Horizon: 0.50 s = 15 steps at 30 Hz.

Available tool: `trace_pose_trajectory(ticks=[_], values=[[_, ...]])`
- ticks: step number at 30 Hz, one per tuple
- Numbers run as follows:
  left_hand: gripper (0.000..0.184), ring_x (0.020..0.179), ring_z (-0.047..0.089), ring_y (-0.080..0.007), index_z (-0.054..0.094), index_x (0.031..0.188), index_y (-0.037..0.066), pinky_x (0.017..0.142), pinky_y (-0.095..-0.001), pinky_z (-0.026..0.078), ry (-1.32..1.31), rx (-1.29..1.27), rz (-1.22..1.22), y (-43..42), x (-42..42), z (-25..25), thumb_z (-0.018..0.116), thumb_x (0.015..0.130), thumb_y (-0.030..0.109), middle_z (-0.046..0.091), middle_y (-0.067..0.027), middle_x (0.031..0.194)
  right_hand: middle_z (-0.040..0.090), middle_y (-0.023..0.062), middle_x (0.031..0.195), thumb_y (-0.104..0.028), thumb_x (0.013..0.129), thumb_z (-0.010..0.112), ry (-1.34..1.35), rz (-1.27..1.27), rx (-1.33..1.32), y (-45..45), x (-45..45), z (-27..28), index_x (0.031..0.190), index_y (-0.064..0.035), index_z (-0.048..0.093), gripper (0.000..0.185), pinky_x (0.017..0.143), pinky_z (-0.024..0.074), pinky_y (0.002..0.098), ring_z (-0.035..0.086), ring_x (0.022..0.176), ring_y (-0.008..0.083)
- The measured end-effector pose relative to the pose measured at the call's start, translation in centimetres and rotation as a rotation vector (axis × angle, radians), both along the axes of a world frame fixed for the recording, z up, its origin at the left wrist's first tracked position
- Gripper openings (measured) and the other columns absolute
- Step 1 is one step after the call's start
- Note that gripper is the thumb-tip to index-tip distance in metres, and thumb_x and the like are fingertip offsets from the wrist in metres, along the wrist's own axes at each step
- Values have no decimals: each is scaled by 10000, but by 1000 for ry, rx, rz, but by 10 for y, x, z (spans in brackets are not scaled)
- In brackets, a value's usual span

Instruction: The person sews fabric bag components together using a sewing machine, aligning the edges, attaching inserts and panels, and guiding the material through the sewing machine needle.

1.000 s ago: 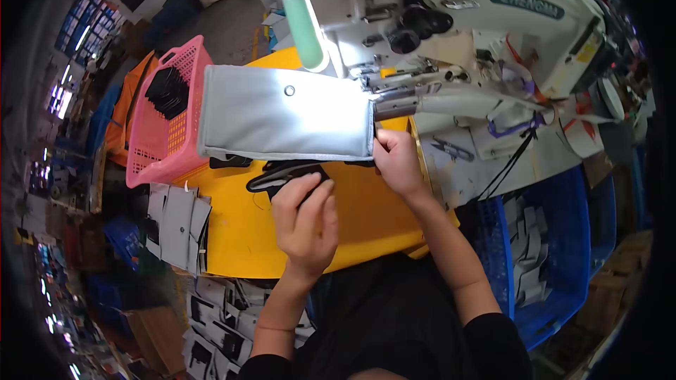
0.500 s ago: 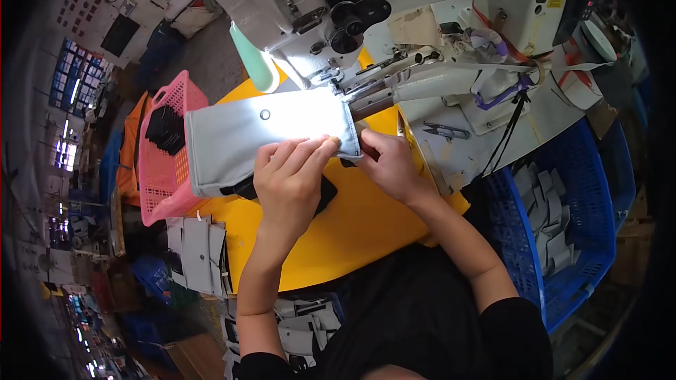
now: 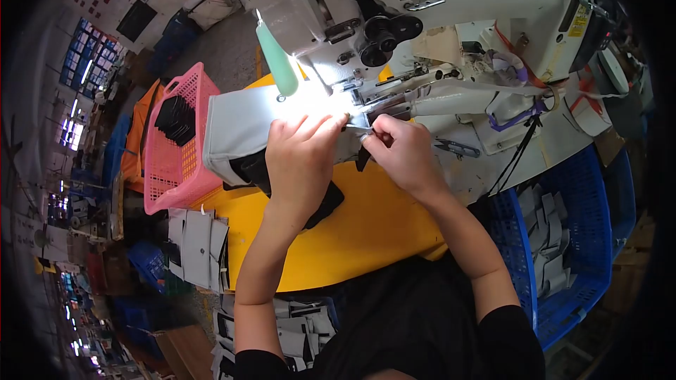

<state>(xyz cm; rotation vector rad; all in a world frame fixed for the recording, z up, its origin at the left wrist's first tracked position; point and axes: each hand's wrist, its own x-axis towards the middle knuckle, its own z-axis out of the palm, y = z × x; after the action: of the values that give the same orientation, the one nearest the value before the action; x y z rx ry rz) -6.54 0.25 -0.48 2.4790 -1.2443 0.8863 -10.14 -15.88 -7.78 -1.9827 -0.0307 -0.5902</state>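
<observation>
A light grey pouch-like piece [image 3: 236, 127] with a small round eyelet lies under the lit needle area of a white sewing machine [image 3: 486, 21]. My left hand [image 3: 303, 158] grips its near side, fingers closed over the top, thumb hidden. At the right end of the piece, beside the needle area, my right hand [image 3: 407, 155] pinches its edge between thumb and bent fingers. Black material [image 3: 255, 169] shows below the grey piece. The needle itself is lost in glare.
A pink basket [image 3: 184, 186] with black pieces stands left, near stacked grey pieces [image 3: 201, 250]. The worktop is yellow [image 3: 373, 218]. Thread snips [image 3: 458, 148] lie right of my hand, beyond them a blue crate [image 3: 581, 239] of grey strips. A green-handled tool [image 3: 277, 60] hangs at the machine.
The grey piece has turned and slid further under the machine head, its right end now bunched at my fingers. My right hand has tightened into a pinch. The camera view has shifted slightly.
</observation>
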Motion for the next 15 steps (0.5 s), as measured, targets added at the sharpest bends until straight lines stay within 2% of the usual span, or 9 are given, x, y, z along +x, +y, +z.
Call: trace_pose_trajectory(ticks=[1, 4, 6, 7, 10, 11, 14, 15], values=[[126, 849, 592, -209, 677, 984, 100, 721, -310, 422, 2, 1, 6, 2, -2, 0, 611, 877, 104, 658, -40, 896, 511, 131, 600, -85, 829, 657, -45, -24, -22, 2, 2, -2, 727, -3, 509, 196, 518, 416, 341, 521, 510, 221], [104, 812, 588, -219, 642, 972, 57, 710, -343, 451, -65, -295, 183, 17, -20, 8, 619, 884, 106, 635, -72, 871, 508, 125, 624, -88, 849, 650, -122, -42, -38, 5, 4, -11, 770, -6, 512, 179, 527, 422, 345, 536, 540, 235], [163, 720, 601, -214, 647, 931, 7, 641, -336, 474, 170, -363, 425, 37, -40, 25, 594, 945, 161, 606, -125, 783, 523, 124, 670, -97, 871, 644, -197, -34, -39, 5, 4, -17, 832, -8, 519, 158, 541, 432, 349, 566, 593, 250], [163, 720, 601, -214, 647, 931, 7, 641, -336, 474, 173, -349, 421, 47, -37, 27, 594, 945, 161, 606, -125, 783, 523, 124, 670, -97, 871, 644, -192, -42, -28, 5, 4, -20, 832, -8, 519, 158, 541, 432, 349, 566, 593, 250], [310, 617, 586, -189, 657, 863, -22, 595, -307, 476, 788, -511, 403, 77, -29, 31, 564, 979, 250, 605, -133, 743, 594, 130, 806, -132, 883, 635, -253, 7, -24, 6, 1, -28, 903, -37, 503, 164, 600, 485, 382, 625, 705, 318], [310, 617, 586, -189, 657, 863, -22, 595, -307, 476, 792, -502, 408, 84, -25, 34, 564, 979, 250, 605, -133, 743, 594, 130, 806, -132, 883, 635, -248, 7, -15, 7, -2, -33, 903, -37, 503, 164, 600, 485, 382, 625, 705, 318], [464, 576, 584, -168, 665, 810, -50, 591, -325, 486, 1068, -405, 413, 95, -9, 41, 521, 996, 351, 635, -120, 739, 592, 132, 890, -164, 876, 664, -254, 38, 1, 8, -14, -49, 1008, -10, 532, 243, 665, 497, 344, 623, 785, 283], [464, 576, 584, -168, 665, 810, -50, 591, -325, 486, 1071, -401, 409, 95, -8, 41, 521, 996, 351, 635, -120, 739, 592, 132, 890, -164, 876, 664, -251, 33, 2, 7, -17, -51, 1008, -10, 532, 243, 665, 497, 344, 623, 785, 283]])
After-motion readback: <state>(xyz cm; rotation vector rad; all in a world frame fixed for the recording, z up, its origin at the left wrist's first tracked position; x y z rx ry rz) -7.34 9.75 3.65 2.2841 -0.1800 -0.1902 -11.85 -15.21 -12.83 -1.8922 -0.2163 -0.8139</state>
